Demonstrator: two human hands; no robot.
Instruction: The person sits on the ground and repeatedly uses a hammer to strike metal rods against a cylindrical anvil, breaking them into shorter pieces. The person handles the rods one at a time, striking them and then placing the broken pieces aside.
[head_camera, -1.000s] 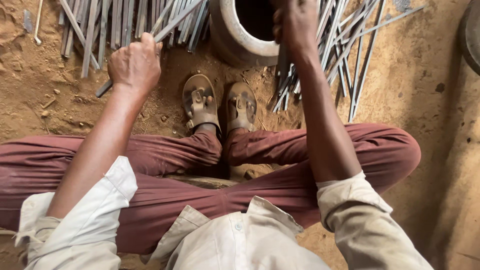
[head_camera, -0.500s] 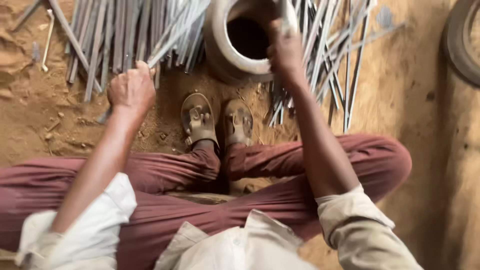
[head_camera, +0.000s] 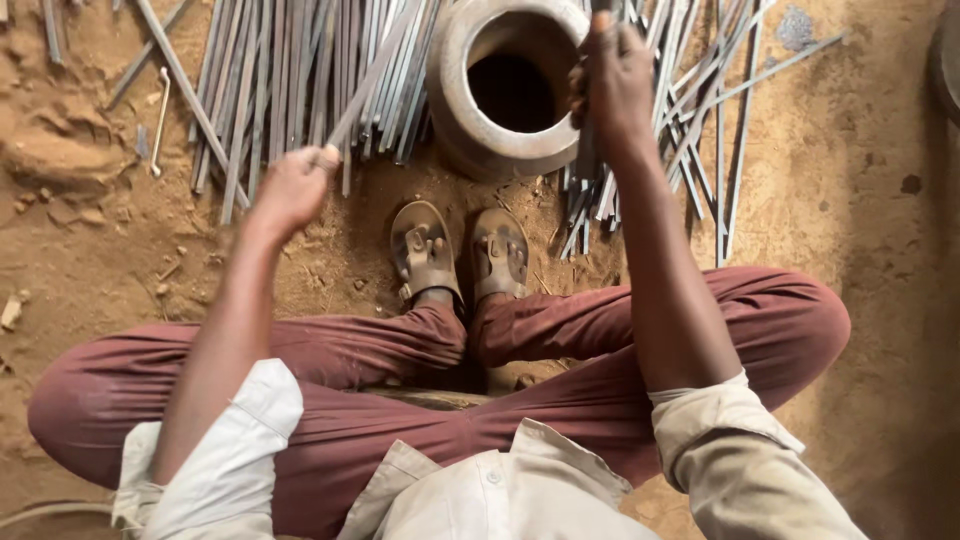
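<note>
Grey thin metal rods (head_camera: 290, 90) lie fanned out on the sandy dirt floor (head_camera: 90, 250) in the head view, with a second spread of rods (head_camera: 690, 120) to the right of a round grey clay pot (head_camera: 470, 130) with a dark mouth. One left hand (head_camera: 290, 190) is closed around the lower end of a long slanted metal rod (head_camera: 375, 75) that rises across the left pile toward the pot's rim. Its partner, the right hand (head_camera: 615, 85), is clenched on a dark upright rod (head_camera: 585, 150) just beside the pot's right rim. Brown sandals (head_camera: 460, 255) sit below the pot, between both hands, above maroon trousers (head_camera: 560, 370).
</note>
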